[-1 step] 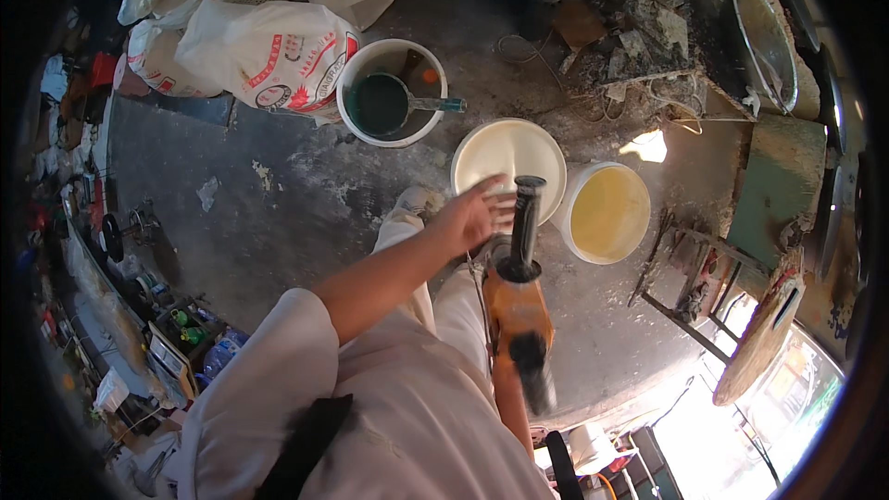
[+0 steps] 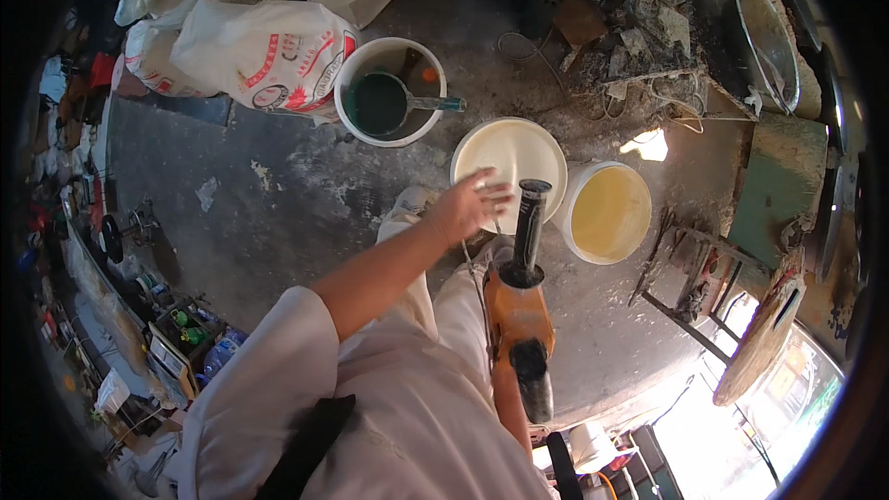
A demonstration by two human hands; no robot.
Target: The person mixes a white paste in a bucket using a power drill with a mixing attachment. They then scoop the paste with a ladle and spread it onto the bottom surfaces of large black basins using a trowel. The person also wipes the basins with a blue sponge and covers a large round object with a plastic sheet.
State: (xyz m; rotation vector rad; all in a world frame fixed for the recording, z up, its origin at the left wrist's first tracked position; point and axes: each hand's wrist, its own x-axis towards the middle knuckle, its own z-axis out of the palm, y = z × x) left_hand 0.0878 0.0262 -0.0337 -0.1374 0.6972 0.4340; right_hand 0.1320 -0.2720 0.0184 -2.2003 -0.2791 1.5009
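Observation:
My left hand [image 2: 470, 202] is open, its fingers stretched out and a little blurred, over the near left part of a white bucket [image 2: 460, 156] with creamy contents. Just right of those fingers rises the black upper handle of an orange power tool [image 2: 520, 315], which they do not appear to hold. From below, my right forearm [image 2: 509, 398] leads up under the tool's body and rear black grip. The tool hides the fingers of my right hand, but that hand appears to carry its weight. A cord runs along the tool's left side.
A bucket of yellowish liquid [image 2: 609, 213] stands right of the white one. Up left is a bucket [image 2: 437, 69] holding a dark green dipper [image 2: 378, 104], beside printed sacks [image 2: 264, 51]. A metal frame [image 2: 690, 278] and round board [image 2: 761, 338] are at right; clutter lines the left.
My left hand has shifted slightly left and away from me, widening its gap from the black handle. The power tool has moved very little.

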